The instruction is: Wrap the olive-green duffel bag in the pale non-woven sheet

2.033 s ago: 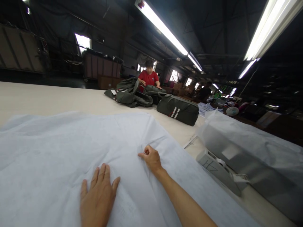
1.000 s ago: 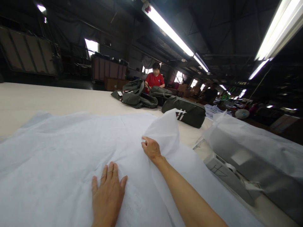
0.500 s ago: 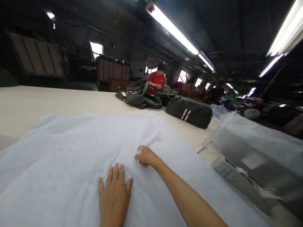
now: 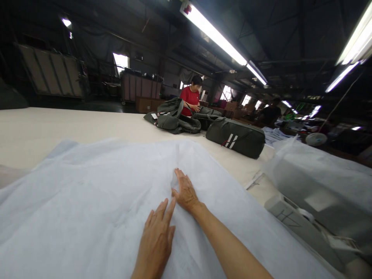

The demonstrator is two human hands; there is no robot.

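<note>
A thin, wrinkled white sheet [image 4: 95,186] covers most of the near table; whether it is plastic or paper I cannot tell. My left hand [image 4: 157,234] lies on it palm down, fingers extended and slightly apart. Just beyond and to the right, my right hand [image 4: 186,192] rests on the same sheet with its fingers stretched forward and the thumb out to the left. The left fingertips come close to the right thumb. Small creases in the sheet run around both hands, and neither hand grips anything that I can see.
Dark green bags [image 4: 236,137] lie across the far side of the pale table [image 4: 95,122]. Behind them stands a person in a red shirt [image 4: 189,96]. A grey box-like device [image 4: 290,221] and a translucent plastic bag [image 4: 322,174] are at the right.
My right hand has gone from curled fingers to stretched ones, moving slightly forward and right. My left hand has slid right towards it. The person behind has brought their hands together.
</note>
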